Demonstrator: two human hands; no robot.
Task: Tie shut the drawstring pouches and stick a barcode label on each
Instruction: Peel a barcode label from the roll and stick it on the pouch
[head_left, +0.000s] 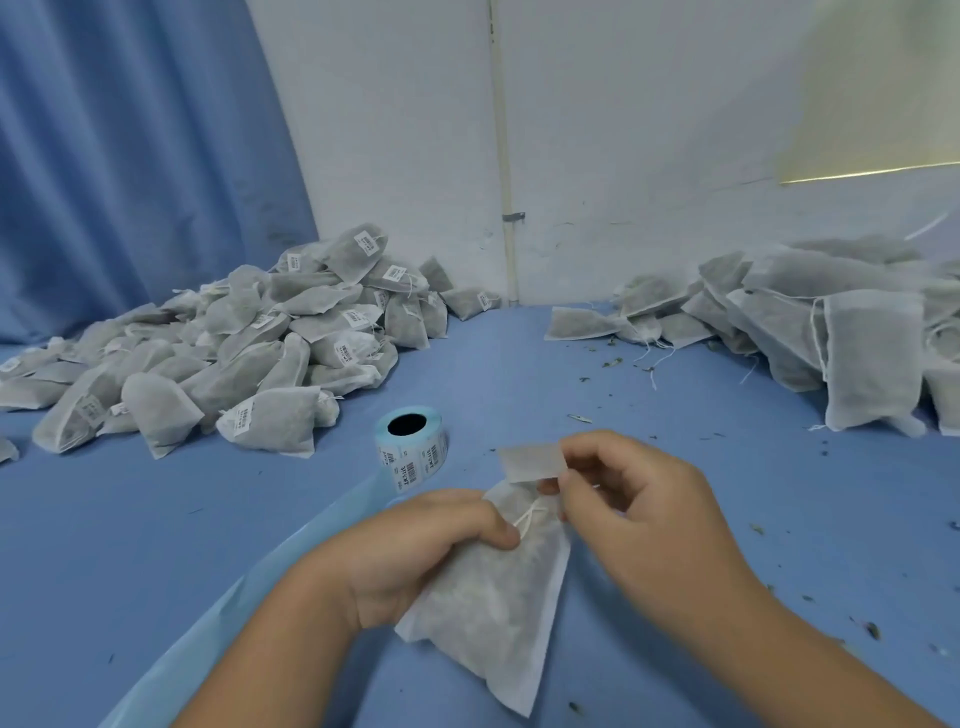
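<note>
A: Your pouch (498, 613) lies at lower centre of the frame, slanting from its neck near the middle down toward the lower right, its bottom on the blue table (519, 374). Your left hand (421, 551) wraps round its upper body, fingers curled and thumb pressed beside the drawstring (527, 519). I'd say that's to stop the filling shifting while the neck gets cinched.

B: Your right hand (634, 499), just right of centre, has its fingertips pinched together on the gathered neck, under the loose top flap. Whether you've got the cord end there or only fabric, I can't tell. The white cord shows as a small loop between your two hands, so I judge the knot isn't finished.

A: I see no label on this pouch. The label roll (413, 449) stands on end just above your left hand, near enough to reach quickly once the tie is done. Its blue backing strip (291, 566) trails off to the lower left.

B: The sorting makes sense too. The labelled pile (249, 353) is at middle left and the unlabelled pile (831, 322) at the right edge, well apart — so done and undone don't mix. You work in the gap between them.
</note>
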